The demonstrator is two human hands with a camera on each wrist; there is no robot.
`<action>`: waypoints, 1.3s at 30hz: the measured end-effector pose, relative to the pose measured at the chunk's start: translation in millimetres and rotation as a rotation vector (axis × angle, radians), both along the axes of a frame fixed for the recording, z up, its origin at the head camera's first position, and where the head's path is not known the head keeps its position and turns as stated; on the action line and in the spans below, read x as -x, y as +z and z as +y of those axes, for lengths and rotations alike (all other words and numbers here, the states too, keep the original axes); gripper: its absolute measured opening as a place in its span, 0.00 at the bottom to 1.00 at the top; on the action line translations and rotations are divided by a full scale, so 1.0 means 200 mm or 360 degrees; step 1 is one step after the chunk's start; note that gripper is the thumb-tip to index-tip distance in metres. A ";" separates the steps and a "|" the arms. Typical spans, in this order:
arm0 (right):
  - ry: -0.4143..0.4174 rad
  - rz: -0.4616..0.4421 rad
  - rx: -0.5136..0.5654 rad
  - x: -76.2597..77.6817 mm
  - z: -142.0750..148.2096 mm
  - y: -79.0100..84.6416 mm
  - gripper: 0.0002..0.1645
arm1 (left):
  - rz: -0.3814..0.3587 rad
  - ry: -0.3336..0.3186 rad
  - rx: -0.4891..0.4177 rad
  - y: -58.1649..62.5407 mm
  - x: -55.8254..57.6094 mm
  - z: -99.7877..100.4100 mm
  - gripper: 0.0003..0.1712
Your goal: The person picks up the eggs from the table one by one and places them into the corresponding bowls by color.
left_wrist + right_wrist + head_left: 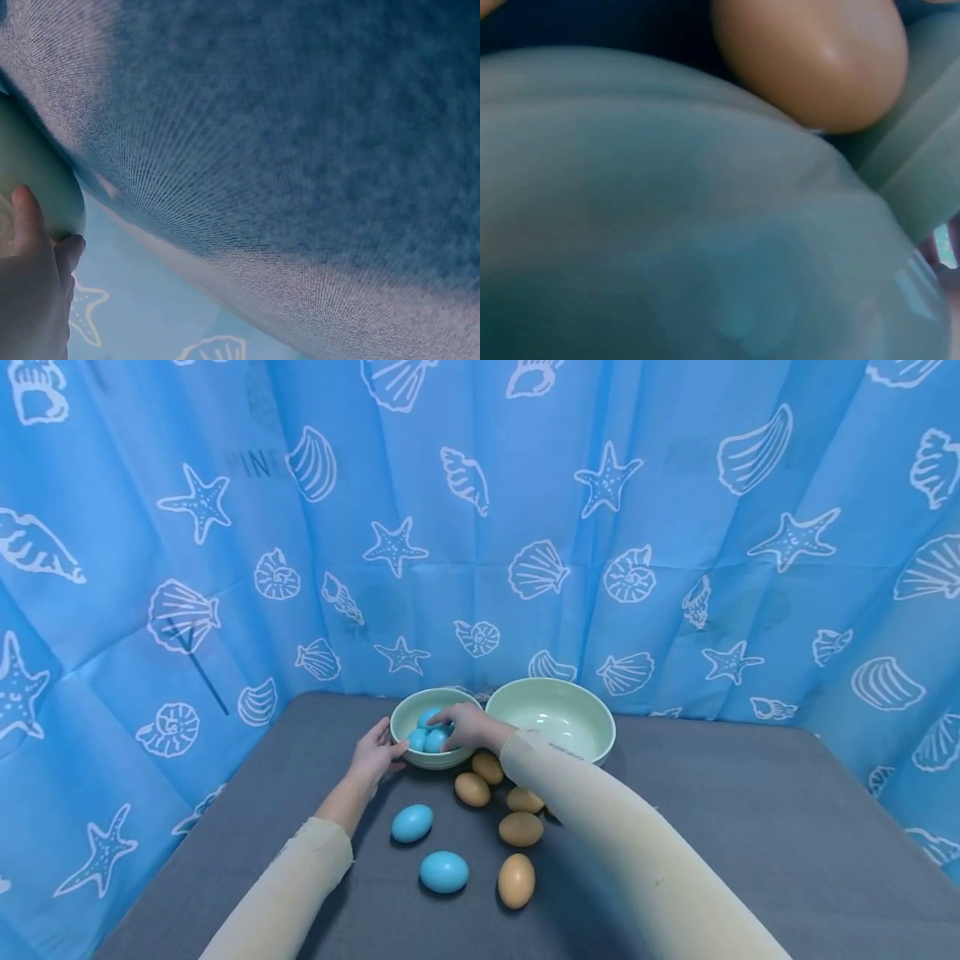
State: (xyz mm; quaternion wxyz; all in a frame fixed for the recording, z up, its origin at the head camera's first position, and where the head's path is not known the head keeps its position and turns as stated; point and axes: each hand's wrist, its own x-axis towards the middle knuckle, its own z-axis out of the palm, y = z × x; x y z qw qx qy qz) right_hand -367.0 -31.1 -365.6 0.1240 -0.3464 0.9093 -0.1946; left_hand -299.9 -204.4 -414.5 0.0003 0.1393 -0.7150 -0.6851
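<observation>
A small pale green bowl [426, 762] stands at the back of the table with several blue eggs [417, 741] inside. My left hand [372, 755] holds this bowl at its left side, thumb by the front rim; the left wrist view also shows those fingers [30, 225] against the bowl's wall. Over the bowl's right rim reaches my right hand [471, 727], fingers curled down round a blue egg [436, 741] among the others. Two more blue eggs, one nearer the bowl [412, 823] and one closer to me [444, 872], lie on the table.
A larger pale green bowl [551, 697] stands right of the small one, partly behind my right sleeve [600, 802]. Several brown eggs [521, 829] lie on the grey tabletop [750, 843] in front of the bowls. A blue shell-patterned curtain [480, 527] hangs behind.
</observation>
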 end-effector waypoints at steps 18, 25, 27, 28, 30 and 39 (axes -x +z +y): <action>-0.0009 0.0059 -0.0236 0.01 -0.05 -0.03 0.21 | 0.0028 -0.0017 -0.0015 0.00 -0.01 0.01 0.41; 0.0011 0.0016 -0.0100 0.01 -0.02 -0.04 0.24 | 0.0036 -0.0018 -0.0009 -0.01 -0.02 0.01 0.41; 0.0014 -0.0023 -0.0012 0.00 -0.01 -0.04 0.26 | 0.0035 -0.0026 -0.0007 -0.01 -0.02 0.01 0.41; 0.0018 -0.0050 0.0036 0.00 0.00 -0.03 0.26 | 0.0035 -0.0028 -0.0009 -0.01 -0.02 0.00 0.41; 0.0036 -0.0084 0.0127 -0.01 0.02 -0.03 0.27 | 0.0034 -0.0032 -0.0005 -0.01 -0.02 0.00 0.41; 0.0003 -0.0200 0.0475 -0.09 0.12 0.03 0.25 | 0.0031 -0.0029 -0.0013 0.00 -0.02 0.00 0.41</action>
